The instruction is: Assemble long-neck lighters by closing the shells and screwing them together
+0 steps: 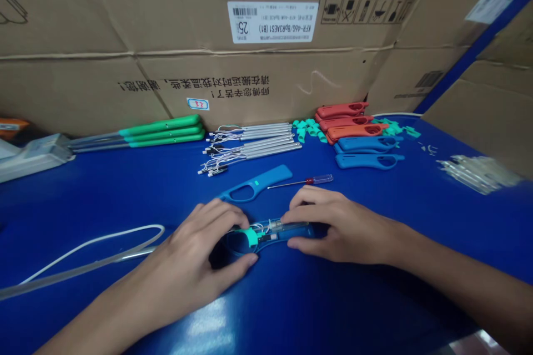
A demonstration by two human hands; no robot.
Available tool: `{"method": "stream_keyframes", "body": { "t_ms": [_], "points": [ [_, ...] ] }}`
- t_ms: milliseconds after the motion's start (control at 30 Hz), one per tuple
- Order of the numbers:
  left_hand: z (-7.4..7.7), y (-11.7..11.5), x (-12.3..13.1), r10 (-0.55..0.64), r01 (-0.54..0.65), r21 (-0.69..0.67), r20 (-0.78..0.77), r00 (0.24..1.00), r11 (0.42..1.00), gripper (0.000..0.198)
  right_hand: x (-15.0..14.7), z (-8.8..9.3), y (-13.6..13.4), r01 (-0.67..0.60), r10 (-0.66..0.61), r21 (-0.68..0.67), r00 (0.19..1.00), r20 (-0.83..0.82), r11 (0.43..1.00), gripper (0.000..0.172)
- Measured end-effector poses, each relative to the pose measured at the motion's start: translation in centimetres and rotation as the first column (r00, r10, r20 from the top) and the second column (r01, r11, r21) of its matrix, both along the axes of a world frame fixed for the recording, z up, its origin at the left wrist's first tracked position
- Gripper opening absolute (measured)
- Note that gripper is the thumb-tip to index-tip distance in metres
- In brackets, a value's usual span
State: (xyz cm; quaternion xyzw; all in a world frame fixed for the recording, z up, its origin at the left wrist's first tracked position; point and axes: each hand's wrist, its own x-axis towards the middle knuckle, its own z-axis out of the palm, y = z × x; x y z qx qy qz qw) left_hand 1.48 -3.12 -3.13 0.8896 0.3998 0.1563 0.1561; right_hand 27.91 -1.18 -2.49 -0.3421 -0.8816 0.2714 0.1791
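Both hands hold a blue plastic handle shell (287,232) lying on the blue table, with thin wires, a clear tube and a green collar (250,237) seated in it. My left hand (195,249) curls over the looped end beside the green collar. My right hand (337,227) grips the other end, fingers on top and thumb below. Just above them lie a loose blue handle half (254,184) and a small red-handled screwdriver (306,181).
Beyond the hands are green-handled rods (162,132), wired metal tubes (250,141), red shells (343,122), blue shells (368,152) and green clips (310,130). Clear parts (478,173) lie right, a white cable (91,255) left. Cardboard boxes (270,66) form the back wall.
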Motion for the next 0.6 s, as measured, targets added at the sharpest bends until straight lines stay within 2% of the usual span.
{"method": "stream_keyframes", "body": {
  "t_ms": [100, 267, 600],
  "points": [
    [-0.08, -0.05, -0.08, 0.017, -0.017, 0.000, 0.003, 1.000, 1.000, 0.022, -0.04, 0.09, -0.03, 0.006, -0.006, -0.011, 1.000, 0.012, 1.000, 0.024],
    [-0.05, -0.04, -0.43, 0.068, -0.068, 0.057, 0.005, 0.998, 0.996, 0.039, -0.07, 0.18, -0.08, 0.004, -0.004, -0.017, 1.000, 0.010, 1.000, 0.025],
    [0.61, 0.60, -0.91, 0.043, -0.040, 0.138, -0.017, 0.999, 0.990, 0.041, 0.01, 0.27, -0.20, 0.005, -0.005, -0.018, 1.000, 0.011, 1.000, 0.024]
  ]
}}
